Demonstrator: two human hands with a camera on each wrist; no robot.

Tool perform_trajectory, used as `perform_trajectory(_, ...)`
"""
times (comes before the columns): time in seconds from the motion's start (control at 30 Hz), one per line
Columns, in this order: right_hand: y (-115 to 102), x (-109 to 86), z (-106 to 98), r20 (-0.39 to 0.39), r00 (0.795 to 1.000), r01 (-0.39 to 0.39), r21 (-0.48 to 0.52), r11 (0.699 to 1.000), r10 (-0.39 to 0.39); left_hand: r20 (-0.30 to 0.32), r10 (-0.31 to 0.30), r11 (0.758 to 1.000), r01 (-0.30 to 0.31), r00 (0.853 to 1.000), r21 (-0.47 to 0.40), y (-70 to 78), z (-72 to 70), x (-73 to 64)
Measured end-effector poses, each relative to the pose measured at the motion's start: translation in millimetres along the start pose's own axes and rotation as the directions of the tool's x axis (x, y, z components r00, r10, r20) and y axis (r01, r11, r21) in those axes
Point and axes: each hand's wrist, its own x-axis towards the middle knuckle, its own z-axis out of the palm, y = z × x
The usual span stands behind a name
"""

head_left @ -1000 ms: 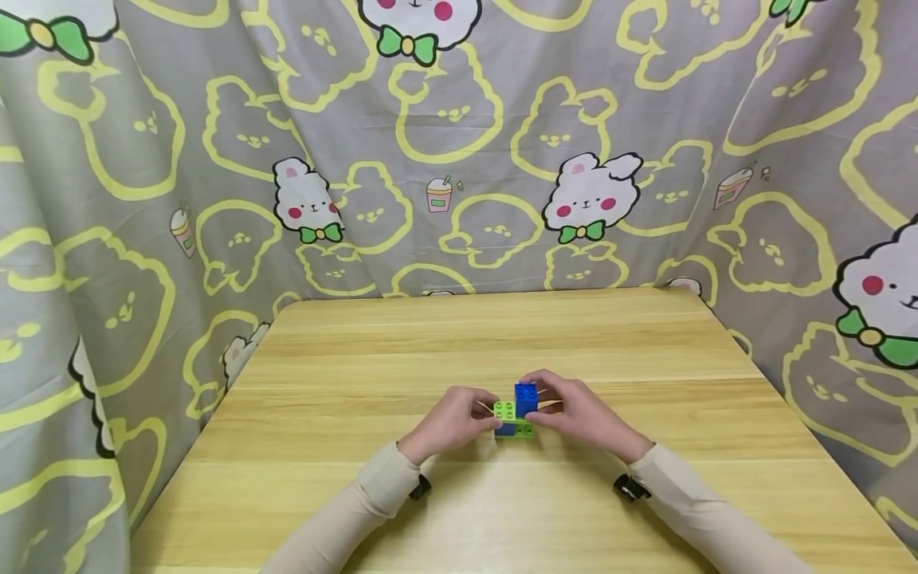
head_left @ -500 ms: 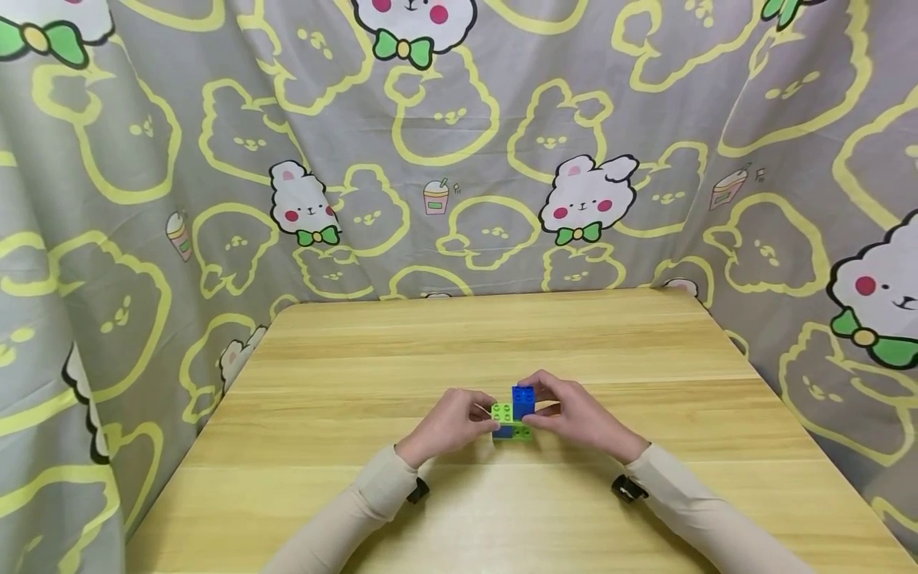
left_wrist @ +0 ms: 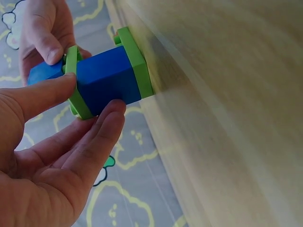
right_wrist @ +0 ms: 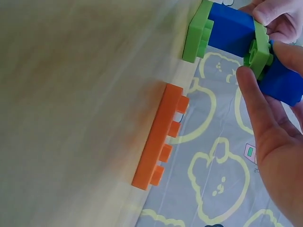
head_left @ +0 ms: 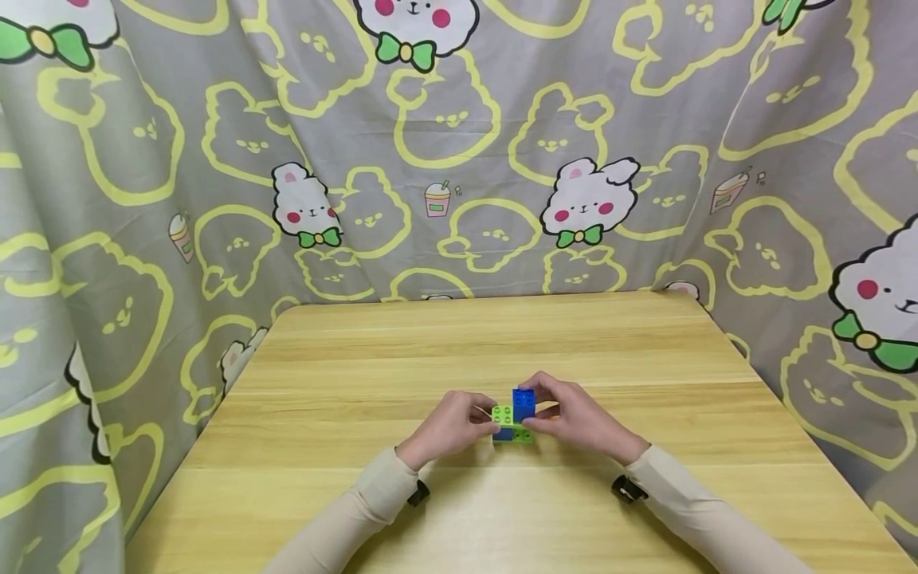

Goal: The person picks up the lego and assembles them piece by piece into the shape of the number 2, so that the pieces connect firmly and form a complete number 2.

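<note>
My left hand (head_left: 452,426) pinches the left side of a small toy-brick stack. Its thumb is on the upper light-green brick (left_wrist: 76,82), and its fingers reach under the lower blue block (left_wrist: 106,78). At the bottom of the stack, a lower green brick (left_wrist: 135,64) stands against the wooden table. My right hand (head_left: 577,414) grips an upper blue block (head_left: 524,405) at the right end of the upper green brick. In the right wrist view, one right fingertip lies right at that green brick's underside. The right fingers partly cover the upper blue block there.
On the table, beside the stack and beneath the right hand, lies a long orange brick (right_wrist: 158,137) with its studs up. Only a sliver of it shows in the head view. A patterned curtain (head_left: 445,159) hangs behind the wooden table (head_left: 445,351).
The head view has shifted slightly. Both hands keep their hold on the stack with almost no movement, and a bit of orange now shows beside the right hand.
</note>
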Motion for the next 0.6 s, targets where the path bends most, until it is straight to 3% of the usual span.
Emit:
perform_trajectory(0.27, -0.3, 3.2, -1.5, 0.018, 0.999, 0.045, 0.012, 0.999, -0.046, 0.000, 0.001, 1.000, -0.001, 1.000, -0.004, -0.3, -2.1, -0.1)
perform_trajectory(0.6, 2.8, 3.4, -3.3, 0.026, 0.999, 0.028, 0.027, 0.999, -0.029, 0.003, -0.002, 1.000, 0.002, 1.000, -0.004, 0.7, -1.9, 0.4)
